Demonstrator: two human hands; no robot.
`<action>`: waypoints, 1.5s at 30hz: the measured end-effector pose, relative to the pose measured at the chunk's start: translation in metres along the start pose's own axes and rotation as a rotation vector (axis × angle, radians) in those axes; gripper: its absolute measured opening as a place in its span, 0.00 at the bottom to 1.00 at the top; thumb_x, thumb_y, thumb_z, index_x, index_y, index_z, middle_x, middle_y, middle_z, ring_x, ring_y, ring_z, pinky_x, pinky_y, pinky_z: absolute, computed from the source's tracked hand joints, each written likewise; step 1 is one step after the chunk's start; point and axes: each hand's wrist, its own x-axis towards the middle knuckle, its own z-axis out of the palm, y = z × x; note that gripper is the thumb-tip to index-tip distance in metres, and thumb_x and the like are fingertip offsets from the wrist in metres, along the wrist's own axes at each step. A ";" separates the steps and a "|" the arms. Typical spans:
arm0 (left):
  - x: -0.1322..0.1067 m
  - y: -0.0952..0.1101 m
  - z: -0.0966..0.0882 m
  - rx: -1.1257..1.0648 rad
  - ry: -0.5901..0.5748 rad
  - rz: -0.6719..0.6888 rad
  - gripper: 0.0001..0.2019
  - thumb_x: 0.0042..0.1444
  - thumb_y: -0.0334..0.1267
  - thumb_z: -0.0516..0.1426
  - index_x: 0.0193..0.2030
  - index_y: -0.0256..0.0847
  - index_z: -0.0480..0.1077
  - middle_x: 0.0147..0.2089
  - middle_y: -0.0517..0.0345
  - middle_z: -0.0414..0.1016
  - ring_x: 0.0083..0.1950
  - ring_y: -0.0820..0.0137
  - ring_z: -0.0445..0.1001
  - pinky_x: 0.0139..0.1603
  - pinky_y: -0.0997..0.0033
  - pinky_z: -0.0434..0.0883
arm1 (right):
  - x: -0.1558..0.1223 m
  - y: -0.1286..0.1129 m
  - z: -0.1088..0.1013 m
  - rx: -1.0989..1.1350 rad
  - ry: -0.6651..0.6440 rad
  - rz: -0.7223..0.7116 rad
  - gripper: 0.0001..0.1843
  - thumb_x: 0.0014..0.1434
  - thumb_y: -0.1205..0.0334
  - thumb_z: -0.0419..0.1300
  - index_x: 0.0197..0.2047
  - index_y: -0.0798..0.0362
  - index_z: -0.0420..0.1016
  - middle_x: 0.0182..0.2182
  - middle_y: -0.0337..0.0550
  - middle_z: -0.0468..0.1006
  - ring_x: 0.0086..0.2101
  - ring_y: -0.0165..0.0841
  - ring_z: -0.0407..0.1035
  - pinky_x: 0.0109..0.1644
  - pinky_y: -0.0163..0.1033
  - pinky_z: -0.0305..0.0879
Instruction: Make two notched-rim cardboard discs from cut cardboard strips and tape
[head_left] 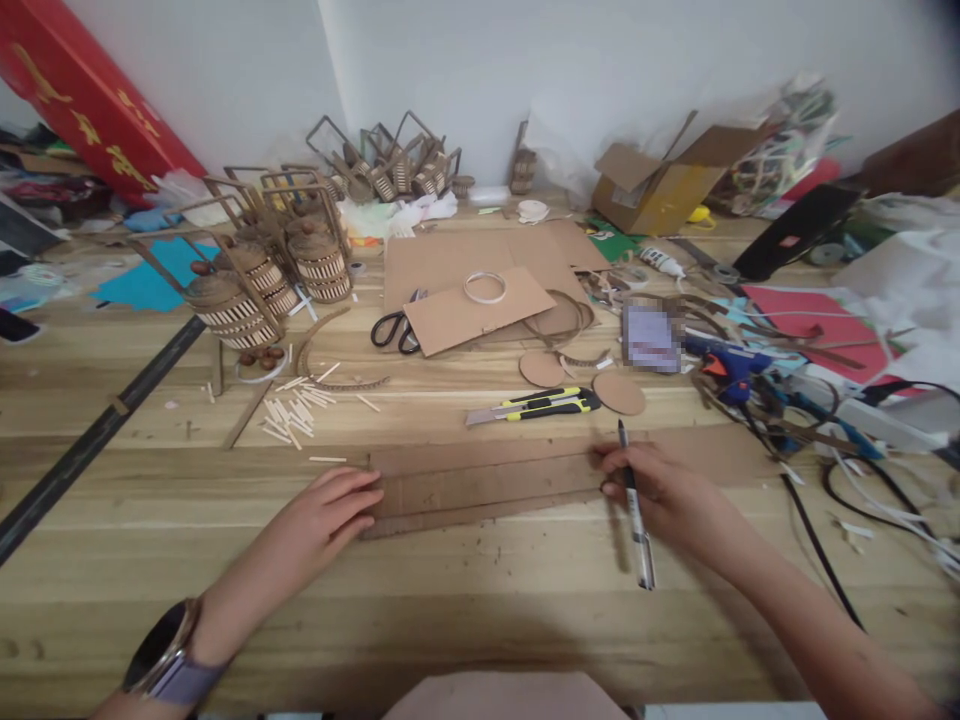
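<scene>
Long brown cardboard strips point(487, 485) lie across the wooden table in front of me. My left hand point(330, 510) rests flat on their left end, fingers stretched out. My right hand point(660, 495) presses on the right end of the strips while its fingers are closed round a black and silver pen point(636, 510), tip pointing away from me. A watch sits on my left wrist.
Just beyond the strips lie yellow-black utility knives point(536, 404) and cardboard discs point(619, 392). Further back are scissors point(397, 328), cardboard sheets with a tape ring point(484, 287), small cardboard lantern models point(255, 280), loose sticks point(296, 410), a blue glue gun point(731, 368) and cables at right.
</scene>
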 end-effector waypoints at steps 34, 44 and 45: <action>-0.006 0.006 0.004 -0.013 0.099 0.040 0.15 0.69 0.40 0.50 0.49 0.43 0.78 0.51 0.50 0.79 0.52 0.64 0.75 0.53 0.61 0.75 | -0.002 0.001 0.004 -0.035 0.007 -0.047 0.06 0.59 0.62 0.55 0.33 0.47 0.73 0.43 0.48 0.82 0.44 0.42 0.76 0.47 0.47 0.72; -0.006 0.008 0.003 0.003 0.105 0.058 0.15 0.69 0.39 0.49 0.49 0.44 0.78 0.51 0.51 0.79 0.52 0.65 0.75 0.52 0.63 0.76 | -0.001 0.003 0.004 -0.029 -0.017 -0.010 0.06 0.57 0.65 0.55 0.33 0.47 0.74 0.43 0.47 0.82 0.44 0.42 0.76 0.46 0.47 0.72; -0.007 0.008 0.003 0.008 0.108 0.059 0.16 0.69 0.39 0.49 0.49 0.43 0.78 0.51 0.51 0.79 0.52 0.64 0.75 0.52 0.63 0.76 | -0.001 0.003 0.004 -0.027 -0.017 -0.008 0.06 0.57 0.65 0.55 0.33 0.47 0.74 0.43 0.47 0.82 0.44 0.42 0.76 0.46 0.47 0.72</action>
